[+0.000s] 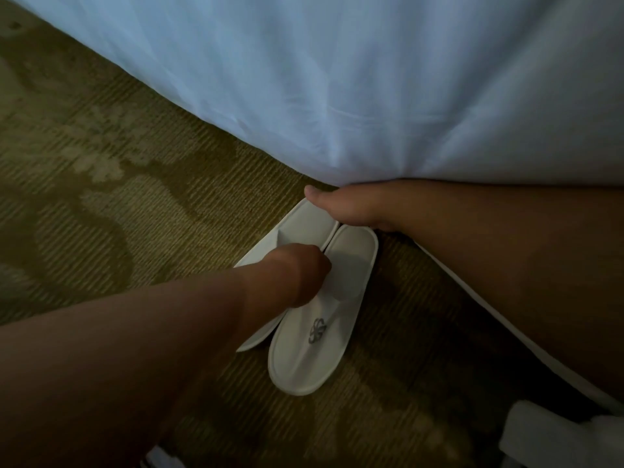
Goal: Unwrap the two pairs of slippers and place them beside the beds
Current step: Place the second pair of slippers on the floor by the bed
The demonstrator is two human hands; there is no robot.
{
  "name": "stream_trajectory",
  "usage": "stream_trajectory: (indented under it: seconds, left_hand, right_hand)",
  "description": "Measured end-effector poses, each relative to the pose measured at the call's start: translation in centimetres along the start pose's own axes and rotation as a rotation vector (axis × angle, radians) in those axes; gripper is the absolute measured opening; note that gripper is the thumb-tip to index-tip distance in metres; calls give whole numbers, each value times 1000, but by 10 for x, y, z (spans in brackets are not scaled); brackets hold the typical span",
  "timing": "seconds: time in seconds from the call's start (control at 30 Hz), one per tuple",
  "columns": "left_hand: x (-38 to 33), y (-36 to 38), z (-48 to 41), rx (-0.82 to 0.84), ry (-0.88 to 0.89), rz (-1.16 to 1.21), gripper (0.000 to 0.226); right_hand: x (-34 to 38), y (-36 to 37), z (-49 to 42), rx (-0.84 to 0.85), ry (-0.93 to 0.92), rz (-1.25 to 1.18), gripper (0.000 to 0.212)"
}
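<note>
Dim room, olive patterned carpet (101, 197), with a white draped bed sheet (371, 79) filling the top of the frame. The pair of flat white fabric slippers with a grey logo (304, 352) lies mid-frame on the carpet, right by the sheet's hem. The left hand (297, 275) curls down on their middle and the right hand (347, 207) caps the upper ends. Fingertips are hidden, so I can't tell either grip. I'd just nudge them parallel, ends level, then let go gently.
</note>
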State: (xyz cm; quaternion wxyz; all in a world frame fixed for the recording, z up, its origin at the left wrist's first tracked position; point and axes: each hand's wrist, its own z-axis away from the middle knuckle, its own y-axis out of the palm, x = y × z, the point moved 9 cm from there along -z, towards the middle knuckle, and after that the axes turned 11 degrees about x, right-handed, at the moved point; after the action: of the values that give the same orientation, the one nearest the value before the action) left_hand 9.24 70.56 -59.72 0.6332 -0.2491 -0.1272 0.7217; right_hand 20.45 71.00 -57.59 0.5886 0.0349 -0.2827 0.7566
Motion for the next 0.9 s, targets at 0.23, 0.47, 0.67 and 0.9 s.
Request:
stream_trajectory:
  seconds: [0.23, 0.47, 0.67, 0.9]
  left_hand:
    - [-5, -28, 44, -115, -59, -156, 76]
    - [3, -93, 149, -119, -172, -215, 72]
    - [-26, -149, 285, -255, -196, -78, 77]
    - [-111, -191, 454, -486, -157, -28, 81]
  right_hand:
    - [18, -8, 47, -105, -223, -89, 60]
    - [30, 1, 177, 49, -182, -268, 59]
    - [63, -16, 330, 0, -68, 20, 85]
    - [75, -39, 521, -341, -42, 98, 93]
